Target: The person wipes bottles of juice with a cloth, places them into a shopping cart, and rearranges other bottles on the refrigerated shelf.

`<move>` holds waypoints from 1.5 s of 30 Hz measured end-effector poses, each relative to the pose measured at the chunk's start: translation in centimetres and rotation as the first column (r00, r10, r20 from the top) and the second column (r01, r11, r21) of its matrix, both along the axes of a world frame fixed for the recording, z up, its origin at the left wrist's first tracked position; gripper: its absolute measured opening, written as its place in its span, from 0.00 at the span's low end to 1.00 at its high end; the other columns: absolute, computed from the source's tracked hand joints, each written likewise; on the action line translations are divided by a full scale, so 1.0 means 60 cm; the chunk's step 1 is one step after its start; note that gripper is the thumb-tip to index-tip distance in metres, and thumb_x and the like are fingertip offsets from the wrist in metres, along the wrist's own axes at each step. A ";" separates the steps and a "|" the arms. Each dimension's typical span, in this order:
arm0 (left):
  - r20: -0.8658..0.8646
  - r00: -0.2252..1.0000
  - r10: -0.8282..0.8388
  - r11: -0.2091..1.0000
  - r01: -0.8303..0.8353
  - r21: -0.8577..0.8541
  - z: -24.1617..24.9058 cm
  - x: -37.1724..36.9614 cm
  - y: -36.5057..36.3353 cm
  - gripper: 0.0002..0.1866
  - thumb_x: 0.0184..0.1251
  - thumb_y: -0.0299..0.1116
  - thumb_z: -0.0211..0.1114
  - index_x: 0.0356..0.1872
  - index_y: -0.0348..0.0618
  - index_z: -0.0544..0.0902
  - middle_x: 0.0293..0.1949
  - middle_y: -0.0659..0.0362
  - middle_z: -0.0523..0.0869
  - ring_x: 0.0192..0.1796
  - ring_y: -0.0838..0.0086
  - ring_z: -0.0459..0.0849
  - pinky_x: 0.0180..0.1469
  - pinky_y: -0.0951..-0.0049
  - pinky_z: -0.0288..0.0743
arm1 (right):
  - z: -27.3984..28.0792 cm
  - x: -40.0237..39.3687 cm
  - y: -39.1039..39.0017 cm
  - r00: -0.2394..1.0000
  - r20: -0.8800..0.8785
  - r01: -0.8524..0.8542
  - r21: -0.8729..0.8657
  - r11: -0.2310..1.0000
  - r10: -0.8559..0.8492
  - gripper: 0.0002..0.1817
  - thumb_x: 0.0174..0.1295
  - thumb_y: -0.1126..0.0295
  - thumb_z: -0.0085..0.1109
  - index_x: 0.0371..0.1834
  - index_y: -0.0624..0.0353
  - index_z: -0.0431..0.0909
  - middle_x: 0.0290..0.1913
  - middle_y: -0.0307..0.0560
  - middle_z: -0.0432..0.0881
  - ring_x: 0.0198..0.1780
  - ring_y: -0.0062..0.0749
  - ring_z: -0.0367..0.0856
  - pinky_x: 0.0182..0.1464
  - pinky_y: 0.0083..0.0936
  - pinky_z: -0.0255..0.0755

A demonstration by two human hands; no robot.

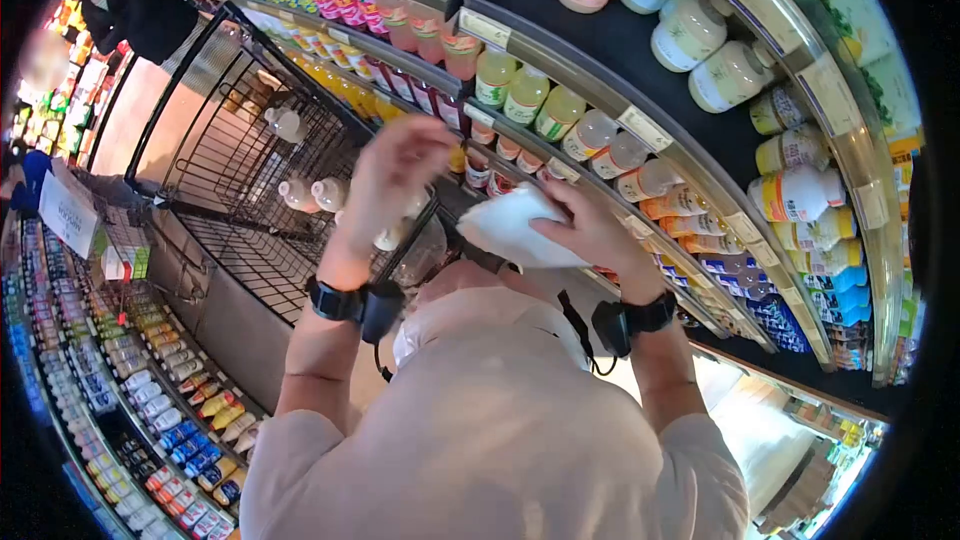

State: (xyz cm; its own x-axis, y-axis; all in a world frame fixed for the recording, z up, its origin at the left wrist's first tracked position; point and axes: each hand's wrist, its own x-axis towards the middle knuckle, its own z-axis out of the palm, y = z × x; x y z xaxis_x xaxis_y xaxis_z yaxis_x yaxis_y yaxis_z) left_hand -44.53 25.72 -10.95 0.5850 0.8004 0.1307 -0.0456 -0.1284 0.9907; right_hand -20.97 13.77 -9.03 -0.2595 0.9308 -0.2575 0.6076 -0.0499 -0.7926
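Observation:
My right hand (597, 230) grips a folded white cloth (518, 224), thumb on top and the other fingers mostly hidden beneath it. The cloth's loose end points toward my left hand. My left hand (400, 168) is raised beside the cart, apart from the cloth; its fingers are loosely bent and a little blurred, with nothing visible in them. Below that hand, the black wire shopping cart (205, 230) holds several pale bottles, among them a milky bottle (328, 194) and another bottle (287, 124) farther off.
A curved store shelf (620, 70) runs along the front and right, filled with drinks such as a yellow-green bottle (525, 95) and a large white jar (688, 33). Another stocked shelf (150, 370) lies at lower left. A person in dark clothing (150, 0) stands beyond the cart.

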 end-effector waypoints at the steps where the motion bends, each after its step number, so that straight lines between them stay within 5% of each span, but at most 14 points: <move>1: -0.094 0.980 0.174 0.979 -0.162 0.126 -0.033 -0.028 0.027 0.15 0.62 0.17 0.57 0.50 0.36 0.72 0.44 0.58 0.81 0.44 0.74 0.81 0.44 0.78 0.76 | -0.057 0.006 -0.017 0.970 -0.143 0.201 0.012 0.980 -0.197 0.23 0.57 0.66 0.62 0.53 0.64 0.69 0.43 0.54 0.78 0.43 0.36 0.79 0.46 0.28 0.71; 4: -0.484 0.840 0.245 0.965 -0.163 0.205 -0.117 -0.097 0.055 0.21 0.60 0.24 0.62 0.54 0.33 0.69 0.46 0.53 0.80 0.47 0.66 0.81 0.46 0.73 0.76 | -0.118 0.008 -0.058 0.829 -0.325 0.476 -0.019 0.879 -0.456 0.25 0.60 0.64 0.59 0.56 0.66 0.67 0.47 0.51 0.78 0.46 0.31 0.77 0.48 0.27 0.71; 6: -0.892 0.413 0.182 0.899 0.298 0.321 -0.227 -0.101 0.053 0.28 0.59 0.32 0.64 0.59 0.32 0.66 0.53 0.46 0.76 0.56 0.56 0.74 0.53 0.63 0.74 | -0.107 0.003 -0.089 0.611 -0.324 0.687 -0.237 0.687 -0.723 0.24 0.61 0.63 0.58 0.56 0.66 0.68 0.46 0.50 0.78 0.46 0.31 0.77 0.49 0.27 0.71; 12: -0.927 0.315 0.205 0.890 0.334 0.310 -0.347 -0.081 0.059 0.28 0.49 0.27 0.66 0.53 0.38 0.67 0.47 0.37 0.75 0.45 0.44 0.78 0.45 0.54 0.76 | -0.120 -0.019 -0.108 0.381 -0.548 0.740 -0.303 0.601 -0.745 0.19 0.62 0.61 0.57 0.49 0.64 0.73 0.38 0.37 0.79 0.36 0.17 0.73 0.36 0.18 0.67; 15: -0.883 0.417 0.215 0.834 0.393 0.388 -0.375 -0.115 0.079 0.23 0.52 0.29 0.65 0.50 0.40 0.69 0.42 0.39 0.78 0.42 0.47 0.80 0.42 0.55 0.76 | -0.134 -0.014 -0.123 0.428 -0.528 0.685 -0.340 0.644 -0.734 0.22 0.64 0.58 0.54 0.56 0.60 0.69 0.46 0.36 0.78 0.45 0.15 0.76 0.44 0.17 0.72; 17: -0.747 0.664 0.005 0.994 0.078 0.076 -0.459 -0.157 0.115 0.19 0.55 0.32 0.64 0.46 0.40 0.70 0.37 0.42 0.81 0.39 0.49 0.81 0.39 0.56 0.74 | -0.128 -0.023 -0.125 0.387 -0.571 0.703 -0.325 0.633 -0.724 0.22 0.64 0.58 0.55 0.55 0.59 0.70 0.43 0.34 0.78 0.43 0.14 0.76 0.40 0.17 0.71; 22: -0.757 0.606 0.245 0.926 0.084 0.367 -0.131 -0.122 0.038 0.16 0.58 0.34 0.65 0.42 0.38 0.70 0.32 0.48 0.79 0.34 0.54 0.80 0.35 0.63 0.73 | -0.136 -0.019 -0.130 0.264 -0.634 0.791 -0.290 0.539 -0.727 0.19 0.64 0.61 0.54 0.52 0.61 0.69 0.40 0.37 0.78 0.38 0.17 0.76 0.36 0.18 0.71; 24: -0.478 0.806 0.350 0.813 -0.009 0.582 -0.073 -0.129 0.026 0.13 0.61 0.31 0.63 0.41 0.38 0.70 0.31 0.54 0.75 0.31 0.67 0.76 0.35 0.72 0.71 | -0.123 -0.016 -0.119 0.256 -0.647 0.817 -0.253 0.519 -0.718 0.16 0.65 0.64 0.54 0.49 0.63 0.69 0.37 0.39 0.78 0.35 0.19 0.77 0.34 0.19 0.70; 28: -0.335 0.904 0.265 0.933 -0.153 0.326 0.010 -0.104 -0.014 0.11 0.64 0.30 0.61 0.41 0.38 0.70 0.32 0.59 0.71 0.33 0.77 0.70 0.36 0.78 0.69 | -0.071 -0.041 -0.069 0.559 -0.553 0.806 0.190 0.560 -0.618 0.16 0.62 0.67 0.55 0.50 0.62 0.69 0.44 0.51 0.74 0.40 0.32 0.76 0.41 0.26 0.71; 33: -0.080 0.996 0.035 0.991 -0.024 0.128 0.012 -0.026 -0.058 0.16 0.62 0.30 0.61 0.48 0.38 0.69 0.41 0.60 0.75 0.42 0.77 0.73 0.44 0.79 0.69 | 0.015 -0.098 -0.026 0.976 -0.153 0.217 0.779 0.588 -0.157 0.16 0.53 0.61 0.64 0.39 0.59 0.73 0.57 0.53 0.67 0.56 0.46 0.69 0.58 0.40 0.62; 35: 0.038 0.998 -0.051 0.985 0.044 0.168 0.009 -0.002 -0.076 0.20 0.62 0.31 0.62 0.52 0.37 0.68 0.45 0.59 0.76 0.46 0.76 0.75 0.48 0.77 0.70 | 0.019 -0.120 -0.026 0.998 -0.036 0.058 0.843 0.535 -0.053 0.20 0.51 0.54 0.65 0.36 0.56 0.71 0.59 0.51 0.68 0.57 0.45 0.70 0.61 0.47 0.56; 37: 0.221 0.973 -0.067 0.974 0.112 -0.199 0.009 0.011 -0.089 0.29 0.60 0.33 0.63 0.60 0.36 0.63 0.53 0.55 0.74 0.55 0.71 0.75 0.56 0.71 0.69 | 0.003 -0.107 -0.026 0.990 -0.119 0.138 0.830 0.540 -0.071 0.21 0.49 0.54 0.65 0.37 0.56 0.70 0.58 0.50 0.70 0.57 0.44 0.70 0.60 0.45 0.58; 40: 0.088 0.982 -0.167 0.986 0.167 0.014 0.006 0.023 -0.091 0.31 0.60 0.32 0.62 0.62 0.35 0.60 0.56 0.53 0.73 0.59 0.69 0.73 0.60 0.68 0.68 | 0.000 -0.104 -0.032 0.956 -0.219 0.288 0.819 0.496 -0.194 0.25 0.48 0.51 0.64 0.44 0.55 0.71 0.57 0.48 0.73 0.57 0.42 0.70 0.60 0.42 0.60; 45: 0.130 0.984 -0.123 0.992 0.119 0.034 0.008 0.051 -0.116 0.25 0.62 0.27 0.57 0.59 0.35 0.62 0.54 0.54 0.73 0.56 0.71 0.74 0.57 0.72 0.69 | 0.011 -0.084 -0.044 0.946 0.059 0.132 0.826 0.548 -0.318 0.35 0.46 0.52 0.66 0.57 0.54 0.69 0.56 0.45 0.73 0.55 0.44 0.73 0.56 0.39 0.67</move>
